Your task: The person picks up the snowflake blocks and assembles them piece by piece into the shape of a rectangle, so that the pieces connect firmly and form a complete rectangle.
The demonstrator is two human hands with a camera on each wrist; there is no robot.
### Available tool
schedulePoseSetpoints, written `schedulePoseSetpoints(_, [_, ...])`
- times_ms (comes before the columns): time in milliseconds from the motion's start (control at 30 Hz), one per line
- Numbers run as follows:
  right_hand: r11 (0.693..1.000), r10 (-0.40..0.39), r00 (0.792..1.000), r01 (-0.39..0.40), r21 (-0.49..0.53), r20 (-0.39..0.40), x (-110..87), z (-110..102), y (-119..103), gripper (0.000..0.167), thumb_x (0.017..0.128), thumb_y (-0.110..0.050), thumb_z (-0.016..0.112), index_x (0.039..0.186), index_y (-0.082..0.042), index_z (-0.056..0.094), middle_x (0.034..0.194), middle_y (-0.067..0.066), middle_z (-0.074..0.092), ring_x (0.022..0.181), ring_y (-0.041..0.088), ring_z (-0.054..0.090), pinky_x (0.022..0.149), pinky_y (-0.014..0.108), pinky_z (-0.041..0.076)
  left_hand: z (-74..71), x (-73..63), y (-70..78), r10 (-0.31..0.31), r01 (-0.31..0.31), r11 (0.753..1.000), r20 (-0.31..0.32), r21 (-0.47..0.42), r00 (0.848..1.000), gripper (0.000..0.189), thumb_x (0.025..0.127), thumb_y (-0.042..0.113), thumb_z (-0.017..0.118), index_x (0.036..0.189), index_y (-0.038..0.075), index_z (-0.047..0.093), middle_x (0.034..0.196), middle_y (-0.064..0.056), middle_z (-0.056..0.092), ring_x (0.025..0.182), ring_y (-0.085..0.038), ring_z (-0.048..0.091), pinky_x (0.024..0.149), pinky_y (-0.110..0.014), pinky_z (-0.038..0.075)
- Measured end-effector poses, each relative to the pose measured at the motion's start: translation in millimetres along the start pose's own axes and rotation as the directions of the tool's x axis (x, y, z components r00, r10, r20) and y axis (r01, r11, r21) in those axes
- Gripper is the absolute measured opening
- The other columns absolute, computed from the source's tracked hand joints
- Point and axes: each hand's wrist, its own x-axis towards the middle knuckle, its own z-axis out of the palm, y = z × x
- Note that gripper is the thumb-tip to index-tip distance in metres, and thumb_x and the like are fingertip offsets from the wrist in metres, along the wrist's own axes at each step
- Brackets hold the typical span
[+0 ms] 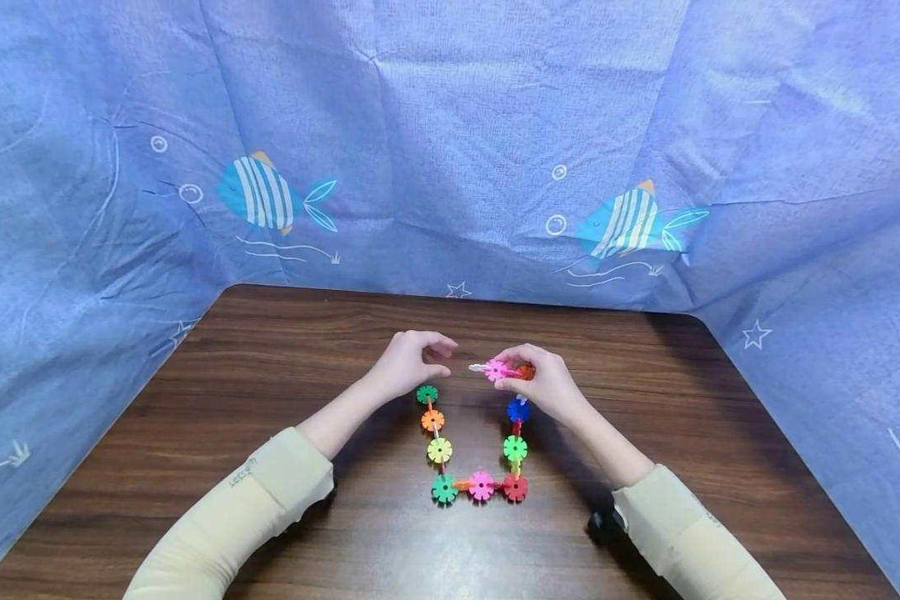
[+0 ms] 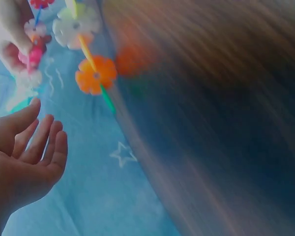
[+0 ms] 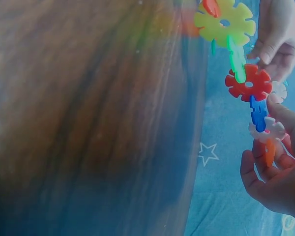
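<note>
A chain of notched, flower-shaped plastic discs forms a U on the table in the head view. From the green disc it runs down past a yellow disc, across a lower pink disc, then up past a red disc and a blue disc. Thumb and fingers of my right hand pinch an upper pink disc near the chain's right end. A white disc sticks out leftward from it. Beside the green end, my left hand holds nothing, fingers relaxed and thumb apart.
The brown wooden table extends around the chain. Behind and at both sides hangs a blue cloth with printed fish. A black strap device sits under the right cuff.
</note>
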Motion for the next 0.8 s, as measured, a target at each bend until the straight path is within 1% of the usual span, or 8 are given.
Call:
schedulePoseSetpoints(200, [1.0, 0.01, 1.0, -0.01, 0.005, -0.001, -1.8, -1.9, 2.3, 0.031, 0.072, -0.015, 0.082, 0.101, -0.012, 0.07, 0.088, 0.001, 0.068, 0.076, 0.014, 0.058, 0.067, 0.026, 0.05, -11.5, -6.6, -17.1, -0.042, 0.035, 0.997, 0.092, 0.074, 0.995, 0.033, 0.077, 0.007, 0.077, 0.108, 0.003, 0.068, 0.097, -0.012, 0.071, 0.089, -0.022, 0.066, 0.082, -0.037, 0.052])
schedulePoseSetpoints(333, [1.0, 0.021, 1.0, -0.021, 0.013, 0.006, -2.5, -2.4, 2.0, 0.03, 0.073, -0.016, 0.082, 0.1, -0.013, 0.069, 0.088, 0.001, 0.069, 0.077, 0.014, 0.059, 0.068, 0.027, 0.051, -14.4, -11.5, -26.6, -0.06, 0.043, 0.994, 0.182, 0.098, 0.981, 0.036, 0.076, 0.006, 0.077, 0.11, 0.001, 0.067, 0.098, -0.011, 0.071, 0.093, -0.024, 0.066, 0.083, -0.037, 0.053])
schedulePoseSetpoints(400, [0.999, 0.031, 0.999, -0.031, 0.018, 0.013, -2.3, -2.4, 1.7, 0.03, 0.073, -0.017, 0.082, 0.1, -0.014, 0.069, 0.089, 0.001, 0.069, 0.077, 0.014, 0.06, 0.067, 0.026, 0.051, -15.0, -13.2, -30.8, -0.048, 0.023, 0.993, 0.222, 0.113, 0.974, 0.037, 0.076, 0.006, 0.077, 0.111, 0.001, 0.066, 0.099, -0.01, 0.071, 0.094, -0.023, 0.066, 0.083, -0.036, 0.053])
schedulePoseSetpoints(500, [0.999, 0.046, 0.999, -0.047, 0.025, 0.026, -1.7, -2.3, 1.7, 0.03, 0.074, -0.019, 0.081, 0.1, -0.016, 0.068, 0.091, 0.001, 0.07, 0.079, 0.014, 0.062, 0.067, 0.026, 0.052, -15.1, -14.2, -36.9, -0.022, -0.015, 0.991, 0.277, 0.13, 0.961, 0.039, 0.076, 0.007, 0.078, 0.112, 0.001, 0.066, 0.101, -0.008, 0.071, 0.097, -0.023, 0.065, 0.086, -0.036, 0.051])
schedulePoseSetpoints(567, [0.999, 0.044, 0.999, -0.045, 0.024, 0.032, -1.3, -1.8, 2.5, 0.03, 0.074, -0.018, 0.081, 0.101, -0.016, 0.067, 0.092, 0.001, 0.07, 0.08, 0.014, 0.062, 0.067, 0.026, 0.052, -15.0, -13.9, -40.5, -0.008, -0.038, 0.989, 0.317, 0.14, 0.948, 0.038, 0.076, 0.008, 0.078, 0.112, 0.003, 0.066, 0.103, -0.007, 0.071, 0.1, -0.022, 0.064, 0.089, -0.036, 0.05])
schedulePoseSetpoints(700, [0.999, 0.026, 0.999, -0.026, 0.024, 0.031, -1.0, -0.8, 4.7, 0.03, 0.074, -0.015, 0.081, 0.101, -0.015, 0.067, 0.092, 0.002, 0.071, 0.081, 0.014, 0.063, 0.068, 0.027, 0.053, -13.6, -12.7, -45.3, -0.012, -0.047, 0.989, 0.394, 0.14, 0.919, 0.033, 0.079, 0.01, 0.076, 0.111, 0.007, 0.067, 0.105, -0.003, 0.07, 0.102, -0.019, 0.063, 0.091, -0.035, 0.049])
schedulePoseSetpoints(767, [1.0, 0.014, 1.0, -0.014, 0.023, 0.026, -1.1, -0.5, 5.2, 0.03, 0.074, -0.014, 0.081, 0.101, -0.015, 0.067, 0.092, 0.002, 0.071, 0.081, 0.014, 0.063, 0.067, 0.028, 0.053, -12.7, -12.0, -46.4, -0.018, -0.042, 0.99, 0.417, 0.134, 0.909, 0.03, 0.081, 0.01, 0.074, 0.111, 0.008, 0.068, 0.104, -0.001, 0.069, 0.1, -0.017, 0.062, 0.09, -0.035, 0.049])
schedulePoseSetpoints(800, [1.0, 0.01, 1.0, -0.01, 0.023, 0.023, -1.1, -0.4, 5.2, 0.03, 0.074, -0.015, 0.081, 0.101, -0.015, 0.067, 0.092, 0.002, 0.071, 0.081, 0.014, 0.063, 0.067, 0.029, 0.053, -12.0, -11.7, -47.0, -0.017, -0.042, 0.99, 0.422, 0.131, 0.907, 0.029, 0.082, 0.01, 0.073, 0.11, 0.009, 0.068, 0.103, 0.0, 0.069, 0.099, -0.017, 0.063, 0.089, -0.034, 0.05])
